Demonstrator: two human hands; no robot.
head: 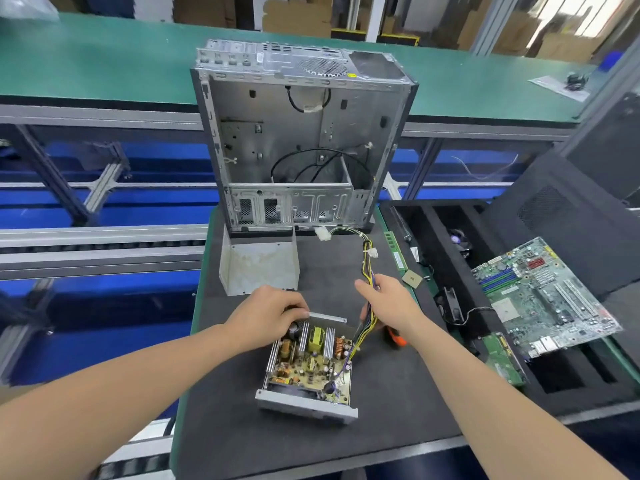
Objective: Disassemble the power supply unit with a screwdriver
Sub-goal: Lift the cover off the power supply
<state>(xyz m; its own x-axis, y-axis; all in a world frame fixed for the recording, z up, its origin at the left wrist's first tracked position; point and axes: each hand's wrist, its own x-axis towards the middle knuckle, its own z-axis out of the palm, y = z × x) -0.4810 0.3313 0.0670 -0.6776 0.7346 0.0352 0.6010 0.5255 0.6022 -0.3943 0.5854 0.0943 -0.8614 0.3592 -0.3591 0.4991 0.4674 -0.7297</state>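
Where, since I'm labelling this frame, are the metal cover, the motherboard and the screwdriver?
metal cover (259, 271): head view, its flat inner face.
motherboard (543, 299): head view, middle of the board.
screwdriver (396, 339): head view, its orange handle.

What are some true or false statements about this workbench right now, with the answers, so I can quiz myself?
1. The power supply unit is open, with its circuit board exposed. True; a metal cover lies on the mat behind it.
2. The motherboard is mounted inside the computer case. False: it lies on the black foam tray at the right.
3. The right hand grips the cable bundle coming off the unit. True.
4. The left hand rests on the mat, away from the unit. False: it holds the unit's far left corner.
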